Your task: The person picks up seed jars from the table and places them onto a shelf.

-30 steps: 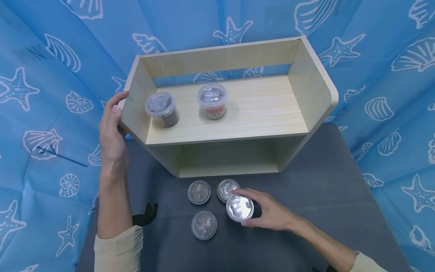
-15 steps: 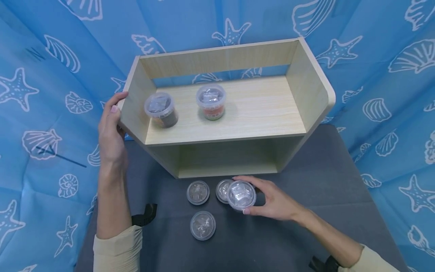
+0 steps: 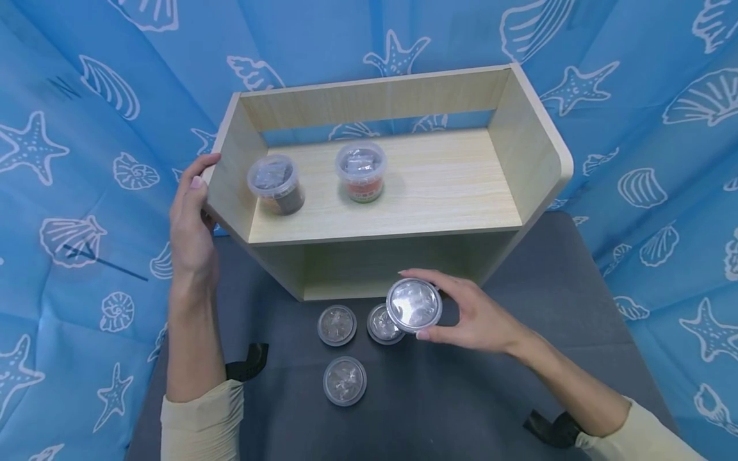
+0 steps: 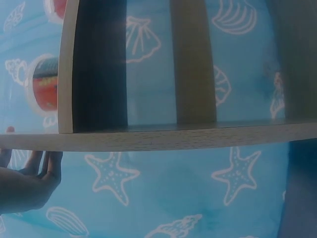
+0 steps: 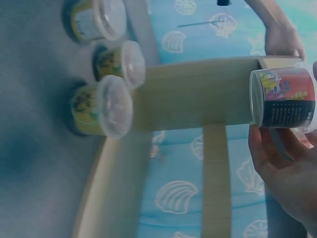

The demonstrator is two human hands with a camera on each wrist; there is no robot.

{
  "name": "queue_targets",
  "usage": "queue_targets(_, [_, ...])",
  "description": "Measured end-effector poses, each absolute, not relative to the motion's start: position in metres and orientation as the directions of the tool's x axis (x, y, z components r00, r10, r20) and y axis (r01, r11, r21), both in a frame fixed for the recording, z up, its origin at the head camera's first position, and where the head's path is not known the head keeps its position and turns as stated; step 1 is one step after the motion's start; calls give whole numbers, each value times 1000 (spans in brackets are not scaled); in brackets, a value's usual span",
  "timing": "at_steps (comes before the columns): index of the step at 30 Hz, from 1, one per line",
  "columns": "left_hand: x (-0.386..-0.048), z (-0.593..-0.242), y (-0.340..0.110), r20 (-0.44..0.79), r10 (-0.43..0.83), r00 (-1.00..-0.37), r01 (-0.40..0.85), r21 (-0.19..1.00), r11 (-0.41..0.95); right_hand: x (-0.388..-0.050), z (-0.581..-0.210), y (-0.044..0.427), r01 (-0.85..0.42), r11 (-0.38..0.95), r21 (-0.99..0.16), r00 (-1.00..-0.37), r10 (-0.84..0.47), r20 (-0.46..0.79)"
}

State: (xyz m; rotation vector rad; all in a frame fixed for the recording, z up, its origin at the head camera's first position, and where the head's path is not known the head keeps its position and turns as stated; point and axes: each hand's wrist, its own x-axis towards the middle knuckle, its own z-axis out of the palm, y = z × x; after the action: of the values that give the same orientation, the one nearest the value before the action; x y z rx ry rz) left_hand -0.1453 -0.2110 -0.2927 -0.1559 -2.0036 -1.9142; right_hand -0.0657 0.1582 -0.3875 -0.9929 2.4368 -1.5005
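My right hand [image 3: 464,314] holds a small plastic tub [image 3: 414,305] between thumb and fingers, above the table and in front of the shelf's lower opening. In the right wrist view this tub [image 5: 290,97] has a red and black printed label and a clear end. My left hand [image 3: 193,234] grips the left side panel of a pale wooden shelf [image 3: 438,173], a fingertip over its edge. The left wrist view shows the fingers [image 4: 49,166] against the panel's outer face. Two lidded tubs stand on the upper board, one dark [image 3: 278,186] and one reddish [image 3: 361,173].
Three more lidded tubs are on the dark table [image 3: 507,397]: one at the back left [image 3: 337,325], one in front [image 3: 344,381], and one [image 3: 383,325] partly behind the held tub. A blue shell-patterned curtain [image 3: 651,147] hangs behind and at both sides.
My right hand has raised the held tub from among the tubs on the table and moved it forward, toward the shelf. The left hand stays on the side panel.
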Motion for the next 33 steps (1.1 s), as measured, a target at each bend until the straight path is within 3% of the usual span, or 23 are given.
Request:
queue_targets(11, [-146, -294, -211, 340, -165, -926, 334, 940, 66, -72, -359, 163, -497, 332, -801, -780, -575, 246])
queue_targets(22, [-146, -295, -213, 351, -157, -923, 347, 936, 54, -85, -323, 166, -587, 360, -725, -769, -529, 360])
queue_targets(33, [-146, -294, -212, 352, -152, -924, 346, 936, 63, -100, -297, 174, -552, 388, -738, -807, -471, 356])
